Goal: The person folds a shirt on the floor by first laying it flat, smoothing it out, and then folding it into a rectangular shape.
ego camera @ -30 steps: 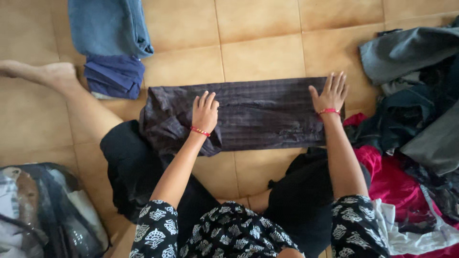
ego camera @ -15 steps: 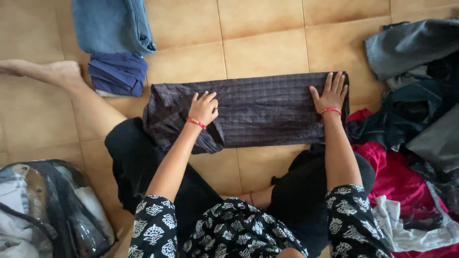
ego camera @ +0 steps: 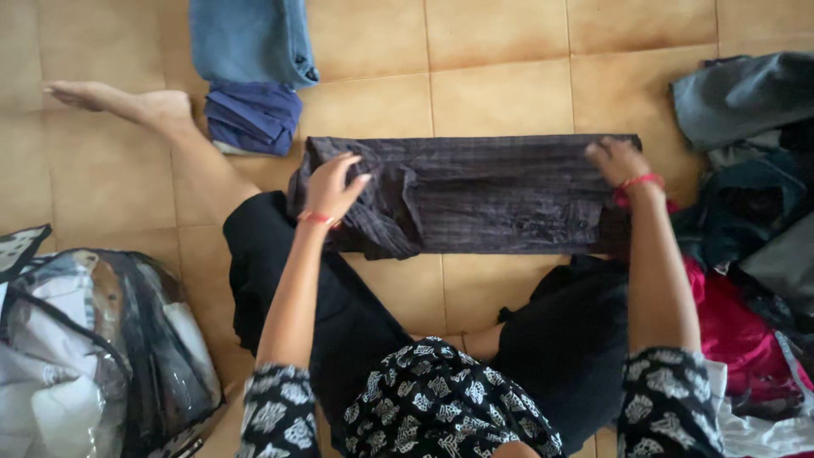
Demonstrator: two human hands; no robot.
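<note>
So there's a tiled floor, with a heap of loose clothes piled off to the right. Bottom left sits a clear zip bag stuffed with pale fabric. The dark striped shirt lies flat ahead, long axis running left to right. Left hand fingers pinch its bunched end; right hand fingers curl onto the other edge. Folded blue pieces sit just past it.

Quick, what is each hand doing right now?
Left hand: closed on the bunched end of the dark striped garment.
Right hand: fingers curled on the garment's other end.
</note>
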